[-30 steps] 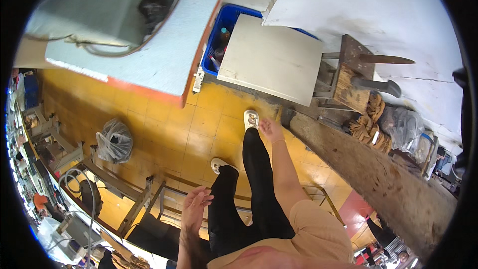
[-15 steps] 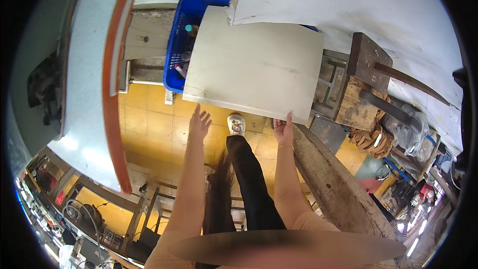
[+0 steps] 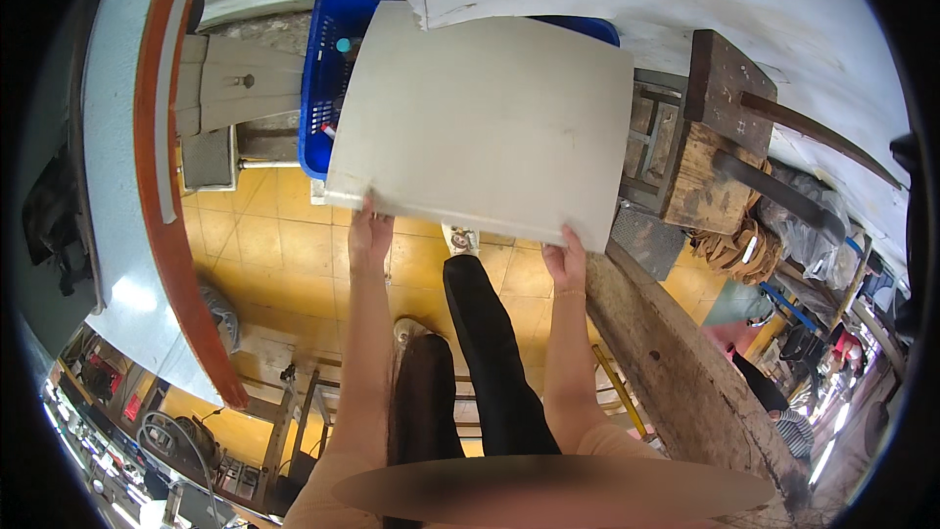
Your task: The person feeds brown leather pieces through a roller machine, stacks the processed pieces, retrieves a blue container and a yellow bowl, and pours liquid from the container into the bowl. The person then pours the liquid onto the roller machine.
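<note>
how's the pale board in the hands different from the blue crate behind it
The pale board is a flat, plain off-white sheet; the blue crate is a deep bin with perforated walls. The board is gripped at its near edge by the left hand and right hand; no hand touches the crate. The board shows whole, while it hides much of the crate. Both are roughly rectangular.

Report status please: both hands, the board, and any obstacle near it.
Left hand and right hand grip near edge of pale square board. Board lies over blue crate. Wooden stool close at its right side.
</note>
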Tool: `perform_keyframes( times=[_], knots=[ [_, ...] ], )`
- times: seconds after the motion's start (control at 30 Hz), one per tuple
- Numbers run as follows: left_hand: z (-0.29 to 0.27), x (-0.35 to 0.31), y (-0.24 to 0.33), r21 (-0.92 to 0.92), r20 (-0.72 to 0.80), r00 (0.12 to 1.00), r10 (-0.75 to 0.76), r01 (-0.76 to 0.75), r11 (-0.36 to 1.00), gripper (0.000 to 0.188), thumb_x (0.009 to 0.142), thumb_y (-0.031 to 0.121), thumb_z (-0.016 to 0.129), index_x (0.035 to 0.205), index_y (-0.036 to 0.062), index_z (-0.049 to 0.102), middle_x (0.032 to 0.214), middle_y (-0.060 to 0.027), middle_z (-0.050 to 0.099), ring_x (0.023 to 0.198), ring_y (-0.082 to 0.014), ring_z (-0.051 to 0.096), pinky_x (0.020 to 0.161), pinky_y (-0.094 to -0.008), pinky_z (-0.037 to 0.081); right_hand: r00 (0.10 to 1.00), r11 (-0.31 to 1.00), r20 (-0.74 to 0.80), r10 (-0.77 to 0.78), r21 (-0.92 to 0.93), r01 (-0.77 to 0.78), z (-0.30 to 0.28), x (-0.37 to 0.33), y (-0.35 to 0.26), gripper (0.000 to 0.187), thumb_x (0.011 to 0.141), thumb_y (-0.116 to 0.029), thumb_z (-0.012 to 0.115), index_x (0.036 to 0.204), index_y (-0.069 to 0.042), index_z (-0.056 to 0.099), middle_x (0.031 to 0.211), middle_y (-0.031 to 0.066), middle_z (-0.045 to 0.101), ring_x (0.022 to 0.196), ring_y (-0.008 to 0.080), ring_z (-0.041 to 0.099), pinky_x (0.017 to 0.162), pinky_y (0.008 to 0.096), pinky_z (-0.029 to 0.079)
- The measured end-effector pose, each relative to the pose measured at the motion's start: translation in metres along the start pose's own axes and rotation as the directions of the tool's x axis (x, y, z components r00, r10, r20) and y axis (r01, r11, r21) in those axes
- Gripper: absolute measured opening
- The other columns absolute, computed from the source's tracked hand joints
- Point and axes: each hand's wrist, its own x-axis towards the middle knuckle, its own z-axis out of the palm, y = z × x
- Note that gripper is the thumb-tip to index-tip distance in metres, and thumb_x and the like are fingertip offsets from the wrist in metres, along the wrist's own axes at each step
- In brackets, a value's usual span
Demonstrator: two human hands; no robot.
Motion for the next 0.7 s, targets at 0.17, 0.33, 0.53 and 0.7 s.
perform_keyframes(
  times=[0.17,0.33,0.53,0.7],
  knots=[
    [-0.077,-0.102,-0.006,-0.068,0.021,1.0,-0.009,0.01,0.998,0.051,0.093,0.03,0.057,0.135,0.0071,0.041,0.132,-0.0076,0.049,0.128,-0.0228,0.041,0.107,-0.0399,0.036,0.988,0.99,-0.114,0.101,0.111,-0.088,-0.073,-0.075,0.035,0.026,0.083,-0.007,0.065,0.108,-0.007,0.057,0.102,0.0049,0.063,0.089,0.0172,0.062,0.065,0.0279,0.052],
    [-0.183,-0.169,-0.022,-0.413,0.486,0.871,0.075,0.154,0.897,0.053,0.097,0.043,0.043,0.135,0.0064,0.042,0.127,-0.0133,0.054,0.119,-0.0268,0.049,0.107,-0.0476,0.033,0.957,0.95,-0.187,0.224,0.262,-0.171,-0.135,-0.158,0.097,0.027,0.08,-0.009,0.07,0.105,-0.009,0.059,0.102,0.0058,0.065,0.084,0.0203,0.063,0.069,0.032,0.053],
    [-0.29,-0.234,-0.028,-0.524,0.176,0.984,-0.014,0.105,0.845,0.053,0.096,0.046,0.041,0.133,0.0074,0.044,0.127,-0.0127,0.054,0.117,-0.0275,0.05,0.104,-0.0514,0.036,0.969,0.933,0.05,0.241,0.264,-0.246,-0.161,-0.205,0.139,0.037,0.083,-0.017,0.07,0.116,-0.01,0.055,0.114,0.0032,0.062,0.107,0.0199,0.059,0.092,0.039,0.05],
    [-0.31,-0.232,-0.024,-0.339,0.077,0.997,-0.01,0.035,0.94,0.055,0.093,0.05,0.045,0.13,0.0084,0.047,0.126,-0.0084,0.054,0.116,-0.0265,0.051,0.101,-0.0507,0.039,0.911,0.942,-0.251,0.326,0.17,-0.29,-0.168,-0.21,0.128,0.035,0.087,-0.024,0.066,0.118,-0.012,0.054,0.116,0.002,0.06,0.111,0.0216,0.056,0.097,0.0416,0.047]
  ],
)
